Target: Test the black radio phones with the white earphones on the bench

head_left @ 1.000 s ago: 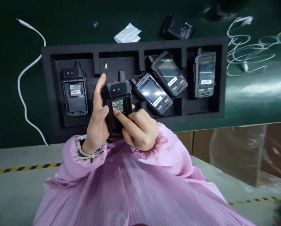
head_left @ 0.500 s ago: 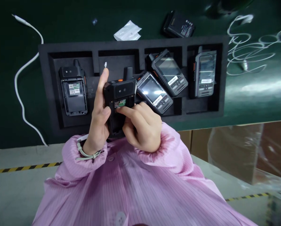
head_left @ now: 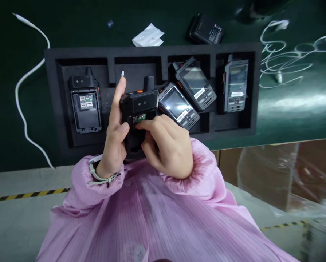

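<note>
My left hand [head_left: 114, 140] is closed around a black handheld radio [head_left: 142, 103], its back facing me and its stubby antenna up. The back compartment is uncovered, and a strip of green circuit board with card slots [head_left: 141, 117] shows. A tiny white piece [head_left: 122, 73] sits at the tip of my raised left index finger. Into the compartment reaches my right hand [head_left: 170, 147], its index fingertip touching just below the slots. Its other fingers are curled, and whether they hold anything is hidden.
Behind my hands lies a black foam tray [head_left: 78, 53] with compartments. It holds an opened radio [head_left: 86, 116] at left and several screen-up radios [head_left: 197, 85] at right. Beyond are a small dark card [head_left: 110, 24], a plastic bag [head_left: 148, 35] and black batteries [head_left: 206, 29]. White cables [head_left: 18, 105] flank the tray.
My right hand has shifted slightly, its index fingertip still in the compartment and a little more to the right. The radio stays in my left hand, nearly still.
</note>
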A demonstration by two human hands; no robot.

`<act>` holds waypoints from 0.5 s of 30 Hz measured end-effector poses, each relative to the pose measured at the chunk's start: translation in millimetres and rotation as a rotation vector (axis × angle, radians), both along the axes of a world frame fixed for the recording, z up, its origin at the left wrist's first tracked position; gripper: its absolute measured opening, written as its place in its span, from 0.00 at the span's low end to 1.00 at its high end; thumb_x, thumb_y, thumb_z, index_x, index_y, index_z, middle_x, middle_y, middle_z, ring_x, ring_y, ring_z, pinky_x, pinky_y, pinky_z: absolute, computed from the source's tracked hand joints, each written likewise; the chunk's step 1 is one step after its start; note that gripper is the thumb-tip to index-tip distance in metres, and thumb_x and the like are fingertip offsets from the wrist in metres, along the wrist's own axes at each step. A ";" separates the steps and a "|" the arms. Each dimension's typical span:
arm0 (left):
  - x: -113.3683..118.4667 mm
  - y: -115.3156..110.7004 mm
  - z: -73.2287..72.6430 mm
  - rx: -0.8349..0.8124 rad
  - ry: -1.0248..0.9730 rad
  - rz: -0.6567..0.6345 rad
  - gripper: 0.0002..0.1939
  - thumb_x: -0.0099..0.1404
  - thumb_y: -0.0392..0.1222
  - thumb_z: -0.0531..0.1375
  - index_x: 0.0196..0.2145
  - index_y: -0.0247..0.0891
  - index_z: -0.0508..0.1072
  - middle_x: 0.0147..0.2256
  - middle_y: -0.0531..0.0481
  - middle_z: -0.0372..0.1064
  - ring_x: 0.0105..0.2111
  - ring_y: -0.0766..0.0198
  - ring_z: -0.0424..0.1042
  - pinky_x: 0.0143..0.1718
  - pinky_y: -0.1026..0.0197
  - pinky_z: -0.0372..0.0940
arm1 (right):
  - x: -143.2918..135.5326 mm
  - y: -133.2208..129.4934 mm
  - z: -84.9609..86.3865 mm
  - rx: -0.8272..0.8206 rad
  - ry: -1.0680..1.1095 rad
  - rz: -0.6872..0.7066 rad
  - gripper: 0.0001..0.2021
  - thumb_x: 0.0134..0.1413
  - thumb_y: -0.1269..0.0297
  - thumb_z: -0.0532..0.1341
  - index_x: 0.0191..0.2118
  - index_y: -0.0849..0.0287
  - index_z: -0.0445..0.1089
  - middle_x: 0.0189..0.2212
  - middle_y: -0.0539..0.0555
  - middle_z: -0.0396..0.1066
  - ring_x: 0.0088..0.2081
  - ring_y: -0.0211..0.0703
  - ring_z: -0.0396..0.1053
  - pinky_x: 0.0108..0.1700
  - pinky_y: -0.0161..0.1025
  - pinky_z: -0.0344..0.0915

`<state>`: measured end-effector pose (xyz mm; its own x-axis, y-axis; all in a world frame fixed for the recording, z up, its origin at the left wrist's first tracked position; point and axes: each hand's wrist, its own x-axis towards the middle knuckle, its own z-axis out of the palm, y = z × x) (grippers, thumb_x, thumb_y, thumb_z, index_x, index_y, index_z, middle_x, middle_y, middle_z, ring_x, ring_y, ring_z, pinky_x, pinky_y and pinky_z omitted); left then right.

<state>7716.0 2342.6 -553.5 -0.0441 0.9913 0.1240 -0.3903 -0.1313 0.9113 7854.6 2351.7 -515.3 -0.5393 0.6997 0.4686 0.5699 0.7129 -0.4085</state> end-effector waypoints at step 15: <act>-1.5 -0.3 8.3 -0.008 -0.110 -0.059 0.26 0.69 0.47 0.56 0.63 0.65 0.67 0.67 0.72 0.59 0.75 0.58 0.46 0.77 0.53 0.45 | -5.3 3.2 7.0 0.065 -0.097 -0.023 0.09 0.61 0.76 0.51 0.35 0.60 0.66 0.28 0.55 0.70 0.29 0.45 0.64 0.30 0.43 0.63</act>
